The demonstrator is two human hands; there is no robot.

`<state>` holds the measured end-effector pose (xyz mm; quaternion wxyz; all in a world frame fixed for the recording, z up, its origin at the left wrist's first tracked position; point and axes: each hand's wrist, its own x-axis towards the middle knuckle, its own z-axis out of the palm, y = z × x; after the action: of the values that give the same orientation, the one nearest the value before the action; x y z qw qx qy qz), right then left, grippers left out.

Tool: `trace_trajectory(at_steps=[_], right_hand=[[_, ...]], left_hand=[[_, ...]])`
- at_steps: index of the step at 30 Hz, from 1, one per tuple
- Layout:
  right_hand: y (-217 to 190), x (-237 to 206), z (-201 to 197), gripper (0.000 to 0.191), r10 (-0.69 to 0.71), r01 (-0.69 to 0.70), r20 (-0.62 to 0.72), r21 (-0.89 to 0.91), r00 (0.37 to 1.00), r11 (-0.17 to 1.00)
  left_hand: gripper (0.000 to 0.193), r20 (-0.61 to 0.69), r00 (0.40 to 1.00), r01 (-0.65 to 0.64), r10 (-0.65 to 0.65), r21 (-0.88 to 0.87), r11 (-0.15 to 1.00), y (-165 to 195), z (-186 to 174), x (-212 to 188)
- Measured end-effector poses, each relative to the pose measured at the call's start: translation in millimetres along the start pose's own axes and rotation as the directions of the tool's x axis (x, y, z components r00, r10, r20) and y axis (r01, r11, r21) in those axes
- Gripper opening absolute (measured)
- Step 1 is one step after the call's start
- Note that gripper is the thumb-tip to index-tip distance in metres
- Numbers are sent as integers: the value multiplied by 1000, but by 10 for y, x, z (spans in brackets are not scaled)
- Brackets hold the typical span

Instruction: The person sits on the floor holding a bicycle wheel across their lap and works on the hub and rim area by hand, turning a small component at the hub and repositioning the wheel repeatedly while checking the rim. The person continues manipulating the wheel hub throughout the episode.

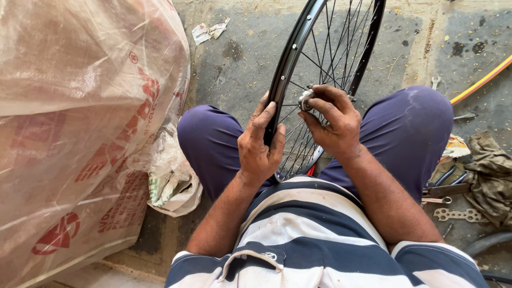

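A black bicycle wheel rim with thin spokes stands upright between my knees. My left hand grips the rim's left edge, fingers wrapped over it. My right hand is closed on the silver hub at the wheel's centre, fingertips pinching it. I sit on the concrete floor in dark blue trousers and a striped shirt.
A big clear plastic sack with red print fills the left side, a crumpled bag at its foot. On the right lie flat metal spanners, a dirty rag, a yellow-orange hose and part of a tyre.
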<state>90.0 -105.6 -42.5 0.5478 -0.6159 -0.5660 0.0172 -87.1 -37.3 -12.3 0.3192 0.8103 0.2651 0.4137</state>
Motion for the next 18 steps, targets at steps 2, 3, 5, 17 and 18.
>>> trace_trajectory(at_steps=[2, 3, 5, 17, 18], right_hand=[[6, 16, -5, 30, -12, 12, -12, 13, 1000, 1000], [7, 26, -13, 30, -19, 19, -20, 26, 1000, 999], [0, 47, -30, 29, -30, 31, -34, 35, 999, 999], [118, 46, 70, 17, 163, -171, 52, 274, 985, 946], [152, 40, 54, 18, 192, -215, 96, 403, 977, 890]], left_hand=[[44, 2, 1000, -18, 18, -5, 1000, 1, 10, 13], [44, 3, 1000, -28, 28, -9, 1000, 0, 16, 22], [43, 11, 999, -37, 37, 4, 999, -4, 26, 40], [42, 12, 1000, -13, 13, -16, 1000, -59, 43, 89], [42, 9, 1000, -16, 16, -22, 1000, -60, 45, 87]])
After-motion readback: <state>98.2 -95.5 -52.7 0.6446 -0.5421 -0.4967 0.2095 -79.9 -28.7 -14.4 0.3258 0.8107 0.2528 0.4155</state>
